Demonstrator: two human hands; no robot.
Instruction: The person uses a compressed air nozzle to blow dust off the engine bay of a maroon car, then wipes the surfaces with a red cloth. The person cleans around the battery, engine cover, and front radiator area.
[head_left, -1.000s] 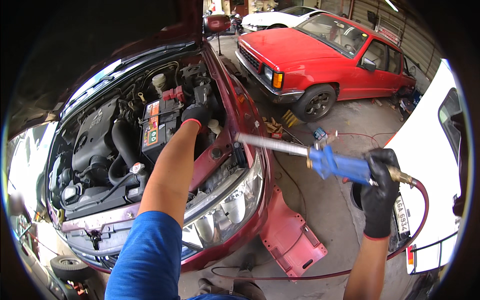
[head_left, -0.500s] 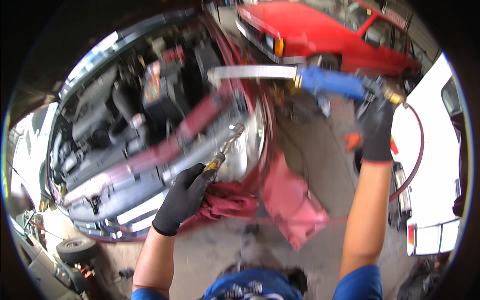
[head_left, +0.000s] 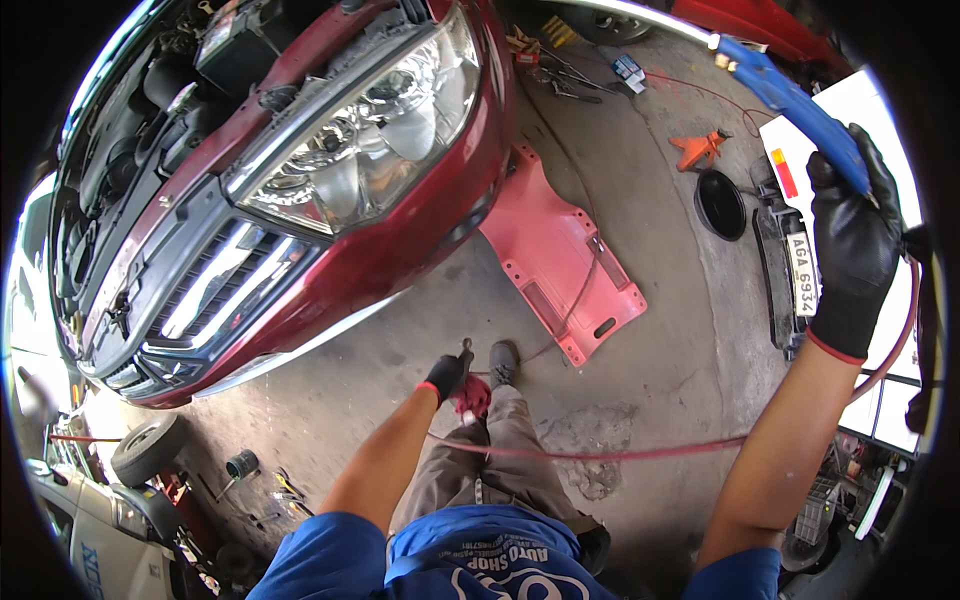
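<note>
Raised at the right, my right hand (head_left: 855, 235) in a black glove is closed around the blue body of an air blow gun (head_left: 790, 95). The gun's long silver tube (head_left: 650, 15) reaches up and left to the picture's top edge. A reddish air hose (head_left: 650, 455) passes by my right forearm and crosses in front of my legs. Down near my knees, my left hand (head_left: 447, 377), gloved too, grips a ratchet wrench (head_left: 466, 347) whose head sticks up. A crumpled red rag (head_left: 471, 399) hangs beside that hand; whether the same fingers hold it is unclear.
A dark red car (head_left: 400, 245) with its engine bay exposed fills the left. A pink creeper board (head_left: 575, 265) lies on the floor by its headlight. An orange jack stand (head_left: 700, 148), a black round pan (head_left: 720, 205), scattered tools (head_left: 565, 80) and a loose wheel (head_left: 152, 447) are around.
My left hand has dropped from above the car's front to near my knees, with the ratchet wrench and rag. My right hand and blow gun have moved away from the engine bay, rightward.
</note>
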